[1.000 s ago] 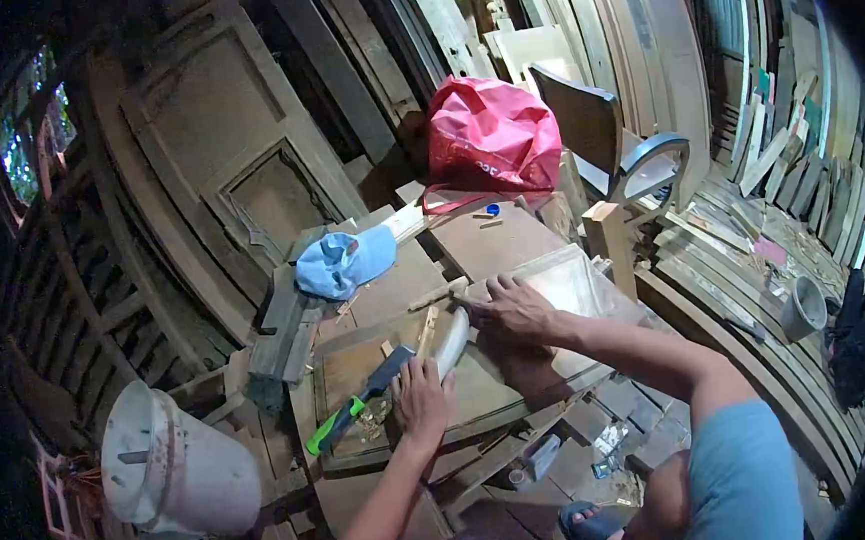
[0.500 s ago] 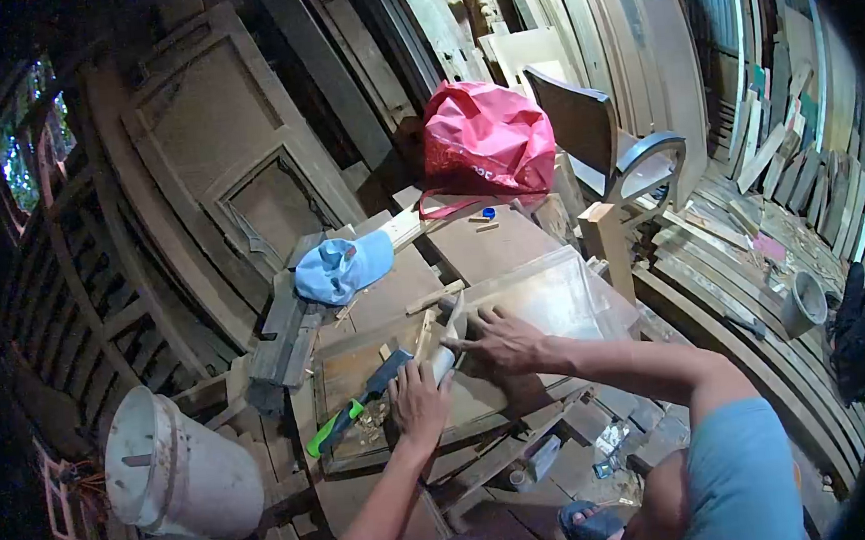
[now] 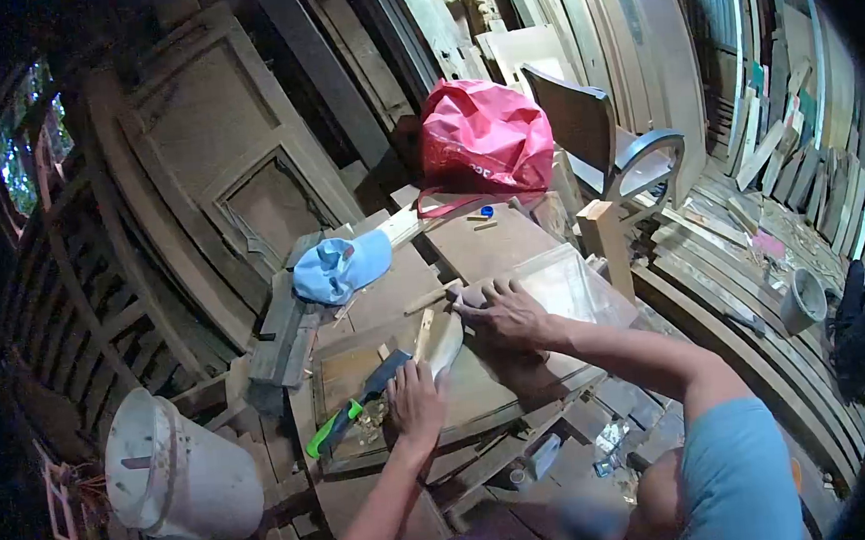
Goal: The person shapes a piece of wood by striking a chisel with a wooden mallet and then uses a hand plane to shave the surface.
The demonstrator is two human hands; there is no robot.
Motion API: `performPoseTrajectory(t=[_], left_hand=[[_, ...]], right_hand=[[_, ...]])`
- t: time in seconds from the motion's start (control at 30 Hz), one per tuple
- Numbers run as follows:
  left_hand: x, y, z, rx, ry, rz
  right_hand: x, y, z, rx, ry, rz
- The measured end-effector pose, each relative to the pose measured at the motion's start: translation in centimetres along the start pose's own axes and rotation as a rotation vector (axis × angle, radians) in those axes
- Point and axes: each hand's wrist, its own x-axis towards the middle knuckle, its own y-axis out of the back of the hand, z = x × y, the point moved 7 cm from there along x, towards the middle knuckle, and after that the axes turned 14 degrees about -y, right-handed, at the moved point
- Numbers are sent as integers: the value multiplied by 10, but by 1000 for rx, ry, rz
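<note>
On a framed wooden panel (image 3: 482, 407), my left hand (image 3: 418, 401) presses with curled fingers on the near end of a pale, curved piece (image 3: 445, 344). My right hand (image 3: 504, 315) is closed at the far end of that same piece; its fingertips bend over the end. Left of my left hand lies a dark-bladed tool (image 3: 386, 374) with a green and black handle (image 3: 333, 429). A narrow light wood strip (image 3: 424, 333) rests beside the pale piece. Wood shavings (image 3: 366, 430) lie near the handle.
A blue cap (image 3: 342, 268) and a pink bag (image 3: 486, 136) sit at the back of the work surface. A white bucket (image 3: 181, 468) stands at left, a chair (image 3: 583, 124) behind. Stacked boards (image 3: 749, 348) are at right, and a wood block (image 3: 606, 248) stands upright.
My right hand has moved up and slightly left, to the far end of the pale piece. My left hand has shifted slightly. The foot below is now blurred.
</note>
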Motion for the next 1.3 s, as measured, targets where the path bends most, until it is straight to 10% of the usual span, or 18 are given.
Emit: performPoseTrajectory(t=[0.77, 1.3], left_hand=[[1, -1, -4, -56, 60, -63], [-1, 1, -4, -35, 65, 4]], right_hand=[[-27, -3, -57, -73, 220, -112], [12, -5, -3, 53, -56, -187]])
